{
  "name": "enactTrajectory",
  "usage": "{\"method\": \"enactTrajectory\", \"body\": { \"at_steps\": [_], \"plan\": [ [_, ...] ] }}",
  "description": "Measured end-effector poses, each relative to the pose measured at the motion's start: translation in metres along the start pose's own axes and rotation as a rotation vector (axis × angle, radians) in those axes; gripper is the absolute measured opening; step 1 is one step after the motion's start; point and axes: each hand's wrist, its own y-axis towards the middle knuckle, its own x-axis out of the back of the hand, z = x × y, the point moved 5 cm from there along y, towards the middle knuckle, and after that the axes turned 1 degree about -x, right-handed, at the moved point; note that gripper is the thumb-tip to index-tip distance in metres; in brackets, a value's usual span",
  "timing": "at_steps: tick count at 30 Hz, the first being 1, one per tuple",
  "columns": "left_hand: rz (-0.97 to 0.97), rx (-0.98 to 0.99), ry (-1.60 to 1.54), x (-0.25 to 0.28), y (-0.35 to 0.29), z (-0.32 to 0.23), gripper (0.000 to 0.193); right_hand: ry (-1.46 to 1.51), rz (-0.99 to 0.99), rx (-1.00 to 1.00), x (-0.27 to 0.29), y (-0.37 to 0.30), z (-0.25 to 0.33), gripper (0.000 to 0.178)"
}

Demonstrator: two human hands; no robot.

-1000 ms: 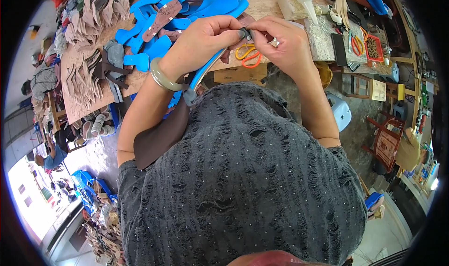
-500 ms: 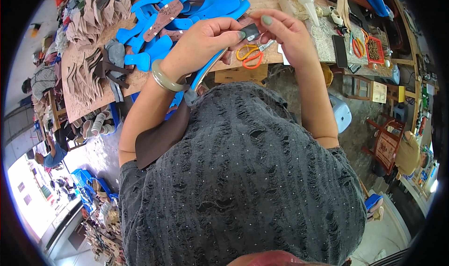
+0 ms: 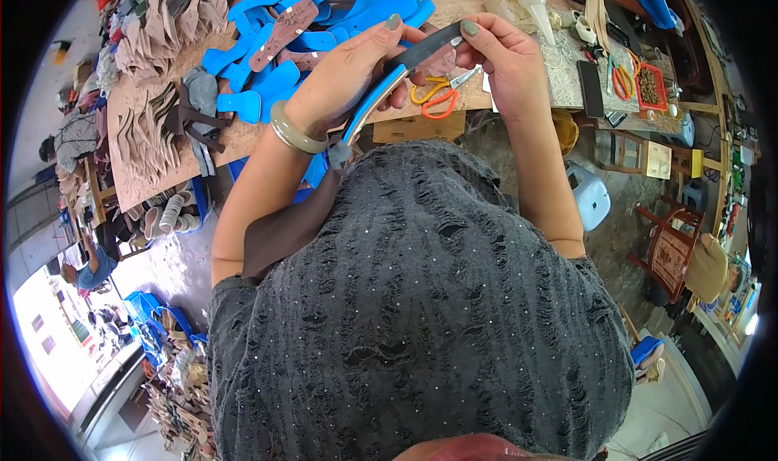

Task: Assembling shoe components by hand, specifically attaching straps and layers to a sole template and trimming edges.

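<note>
My left hand (image 3: 344, 72), with a pale bangle (image 3: 293, 130) at its wrist, is closed around a blue-edged insole (image 3: 374, 104). A dark strip (image 3: 431, 46) extends from the insole toward the right. The strip's far end is pinched between the thumb and fingers of my right hand (image 3: 512, 66). Below my left wrist hangs a dark brown sheet-like piece (image 3: 296, 228), reaching down beside my upper arm; whether it joins the insole I cannot tell. Orange- and yellow-handled scissors (image 3: 438, 100) lie on the table just under the strip.
Blue insoles (image 3: 369, 11) are heaped behind my left hand, with a brown patterned insole (image 3: 284, 33) among them. Stacked beige pieces (image 3: 146, 137) stand at left. Toward the right are a white nozzle bottle (image 3: 532, 7), a black phone (image 3: 589, 88) and a red basket (image 3: 651, 88).
My hands have moved apart, exposing a longer stretch of the dark strip between them. The left thumb has lifted from the strip's end, while the right hand pinches it.
</note>
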Motion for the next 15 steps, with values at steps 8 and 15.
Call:
{"method": "enactTrajectory", "body": {
  "at_steps": [8, 15],
  "plan": [
    [0.139, 0.166, -0.144, 0.012, 0.003, 0.053, 0.035, -0.608, -0.090, 0.542, -0.006, 0.000, 0.029, 0.020],
    [-0.063, -0.137, 0.024, 0.009, 0.004, 0.046, 0.029, -0.920, 0.536, 0.858, -0.074, -0.035, 0.023, 0.026]
  ]
}}
